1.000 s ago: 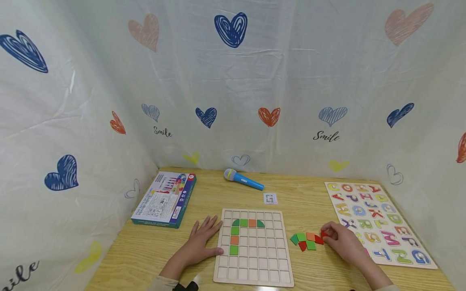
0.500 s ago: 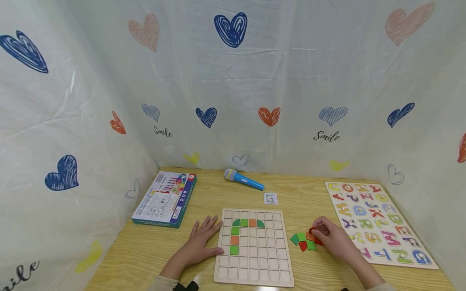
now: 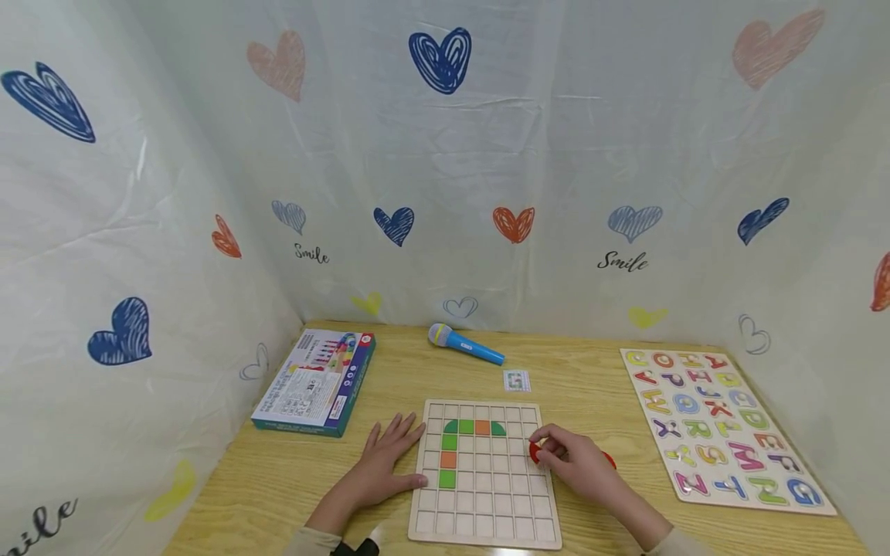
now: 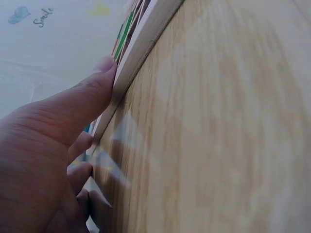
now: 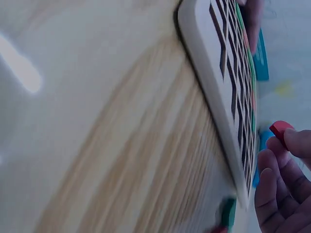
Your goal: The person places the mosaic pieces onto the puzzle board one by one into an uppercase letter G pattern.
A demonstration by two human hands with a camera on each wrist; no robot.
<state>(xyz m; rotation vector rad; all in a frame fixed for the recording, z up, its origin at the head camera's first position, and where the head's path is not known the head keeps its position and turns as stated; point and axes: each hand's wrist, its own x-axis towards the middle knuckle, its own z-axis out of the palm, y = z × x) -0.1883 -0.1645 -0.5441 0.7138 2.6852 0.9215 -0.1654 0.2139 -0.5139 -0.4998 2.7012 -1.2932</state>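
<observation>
A pale wooden grid board lies on the table, with green and orange tiles set in its upper left cells. My left hand lies flat against the board's left edge, thumb touching it. My right hand hovers over the board's right side and pinches a red tile in its fingertips; the same red tile shows in the right wrist view above the board. Behind the right hand only a red piece of the loose tile pile shows.
An alphabet puzzle board fills the right of the table. A blue toy microphone and a small card lie at the back, and a blue game box at the left. White heart-printed sheets wall in the table.
My right hand picked a red tile from the loose pile and carried it left over the board's right side. The left hand stayed put.
</observation>
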